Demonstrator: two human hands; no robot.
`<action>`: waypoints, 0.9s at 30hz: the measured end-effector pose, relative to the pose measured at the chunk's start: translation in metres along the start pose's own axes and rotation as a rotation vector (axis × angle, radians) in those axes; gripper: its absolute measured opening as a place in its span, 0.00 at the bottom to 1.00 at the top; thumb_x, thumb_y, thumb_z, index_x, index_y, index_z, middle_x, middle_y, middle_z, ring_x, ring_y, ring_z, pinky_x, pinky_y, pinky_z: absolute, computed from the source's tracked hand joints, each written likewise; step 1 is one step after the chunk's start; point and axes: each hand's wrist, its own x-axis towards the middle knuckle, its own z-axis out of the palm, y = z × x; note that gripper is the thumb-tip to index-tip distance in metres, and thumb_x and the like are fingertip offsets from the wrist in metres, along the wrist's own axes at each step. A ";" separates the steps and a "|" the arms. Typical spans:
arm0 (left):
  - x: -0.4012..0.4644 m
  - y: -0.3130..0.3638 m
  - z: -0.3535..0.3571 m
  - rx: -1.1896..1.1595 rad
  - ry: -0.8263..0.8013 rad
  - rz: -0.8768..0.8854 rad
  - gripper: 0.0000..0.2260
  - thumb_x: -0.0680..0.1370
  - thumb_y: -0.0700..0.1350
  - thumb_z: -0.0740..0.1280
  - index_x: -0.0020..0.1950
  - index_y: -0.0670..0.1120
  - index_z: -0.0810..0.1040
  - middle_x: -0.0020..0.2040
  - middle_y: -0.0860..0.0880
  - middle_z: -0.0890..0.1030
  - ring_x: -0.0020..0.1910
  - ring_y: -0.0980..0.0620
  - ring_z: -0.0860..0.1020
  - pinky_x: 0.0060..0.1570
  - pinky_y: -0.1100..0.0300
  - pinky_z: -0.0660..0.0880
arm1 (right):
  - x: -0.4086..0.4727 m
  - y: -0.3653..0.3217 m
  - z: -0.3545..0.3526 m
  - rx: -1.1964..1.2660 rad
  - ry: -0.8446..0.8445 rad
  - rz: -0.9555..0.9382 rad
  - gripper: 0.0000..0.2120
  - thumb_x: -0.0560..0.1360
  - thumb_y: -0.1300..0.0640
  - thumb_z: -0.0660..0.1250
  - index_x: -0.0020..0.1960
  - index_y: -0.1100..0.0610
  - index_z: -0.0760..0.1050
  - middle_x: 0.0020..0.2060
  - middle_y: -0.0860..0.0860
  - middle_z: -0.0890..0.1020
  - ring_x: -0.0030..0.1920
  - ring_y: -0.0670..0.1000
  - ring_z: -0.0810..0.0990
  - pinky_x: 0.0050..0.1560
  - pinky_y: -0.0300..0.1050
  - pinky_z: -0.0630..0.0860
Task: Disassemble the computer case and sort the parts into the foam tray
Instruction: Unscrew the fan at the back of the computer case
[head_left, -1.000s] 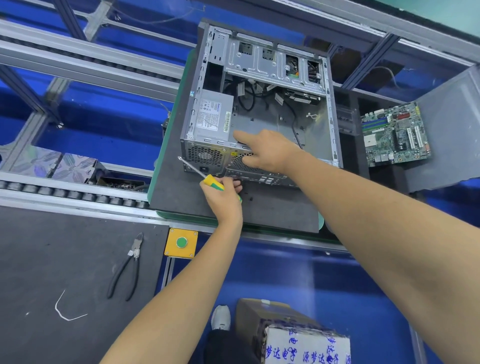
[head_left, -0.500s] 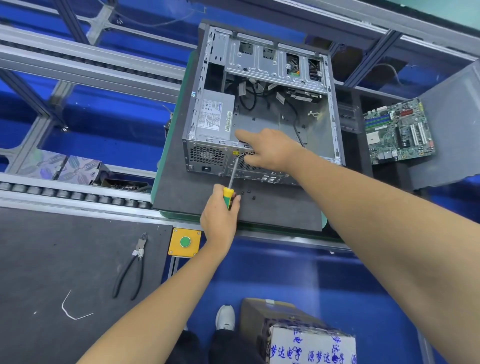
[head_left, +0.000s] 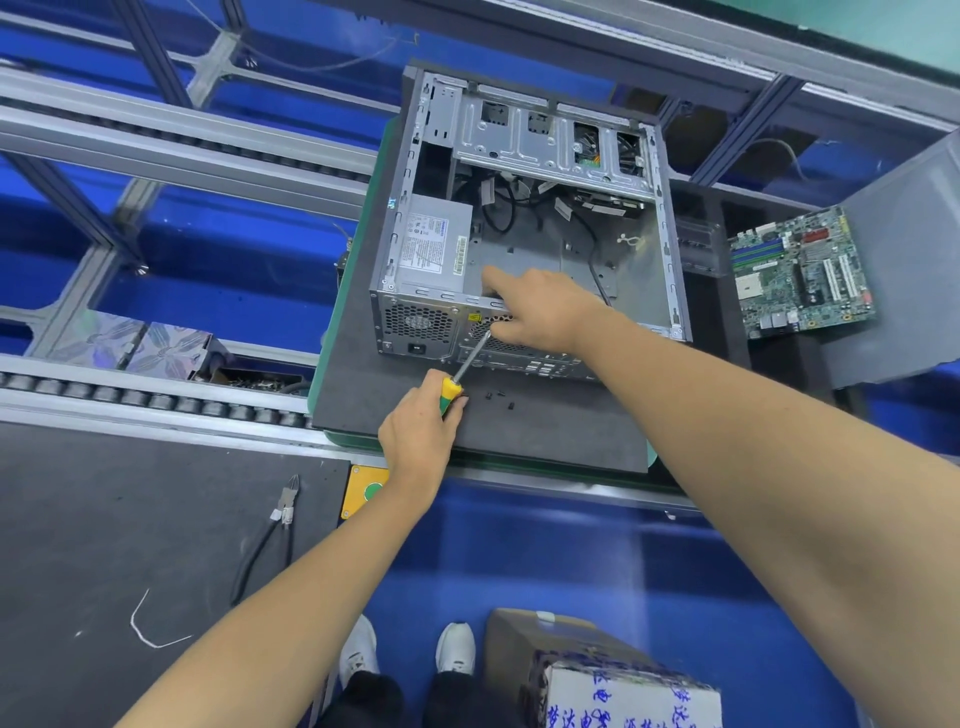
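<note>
Along the left of the view, grey aluminium rails and a roller conveyor (head_left: 156, 402) cross over blue floor, and nearer the person a dark grey bench (head_left: 104, 545) fills the lower left corner, carrying a pair of pliers (head_left: 270, 540) near its right edge and a thin white scrap of wire (head_left: 145, 631) toward its front. Just beyond the bench's right edge sits a yellow box with a green button (head_left: 370, 491). Past that, a dark foam mat (head_left: 545, 431) on a green pallet carries the computer case (head_left: 524, 228), which lies open side up with its rear panel facing the person; the power supply (head_left: 434, 249) sits in its near left corner and loose black cables run across the bare inside. A few small black screws (head_left: 498, 400) lie on the mat just in front of the rear panel. The left hand (head_left: 421, 436) reaches up from below, its fingers wrapped closed round the yellow and green handle of a screwdriver (head_left: 460, 371), whose shaft angles up and right to the perforated rear panel. The right hand (head_left: 540, 309) comes in from the lower right on a long outstretched arm and rests on the case's rear top edge, forefinger extended toward the power supply, other fingers curled loosely over the edge with nothing held. Farther right, a black foam tray (head_left: 737, 312) holds a green motherboard (head_left: 800, 273), beside a grey panel (head_left: 904, 291) at the frame's right edge. At the bottom, white shoes (head_left: 405, 654) stand by a cardboard box (head_left: 597, 675).
</note>
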 end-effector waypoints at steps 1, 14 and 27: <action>-0.001 0.000 -0.002 0.010 0.005 0.007 0.11 0.80 0.57 0.69 0.50 0.53 0.70 0.37 0.52 0.78 0.34 0.48 0.77 0.29 0.55 0.74 | 0.000 0.001 0.001 0.001 0.003 0.003 0.14 0.76 0.51 0.64 0.56 0.52 0.63 0.31 0.52 0.73 0.32 0.53 0.72 0.30 0.46 0.62; 0.017 0.013 -0.009 0.211 -0.105 0.379 0.13 0.67 0.38 0.79 0.45 0.50 0.79 0.33 0.50 0.75 0.33 0.47 0.75 0.23 0.57 0.64 | 0.000 0.004 -0.002 0.121 0.000 -0.020 0.14 0.78 0.50 0.59 0.61 0.54 0.67 0.34 0.46 0.71 0.34 0.45 0.68 0.31 0.44 0.57; 0.030 -0.017 -0.021 0.245 -0.027 0.373 0.14 0.71 0.51 0.79 0.48 0.46 0.79 0.42 0.49 0.81 0.45 0.43 0.79 0.32 0.50 0.76 | 0.001 0.004 0.000 0.113 -0.015 -0.044 0.18 0.80 0.45 0.58 0.62 0.57 0.67 0.41 0.55 0.77 0.42 0.58 0.76 0.39 0.51 0.68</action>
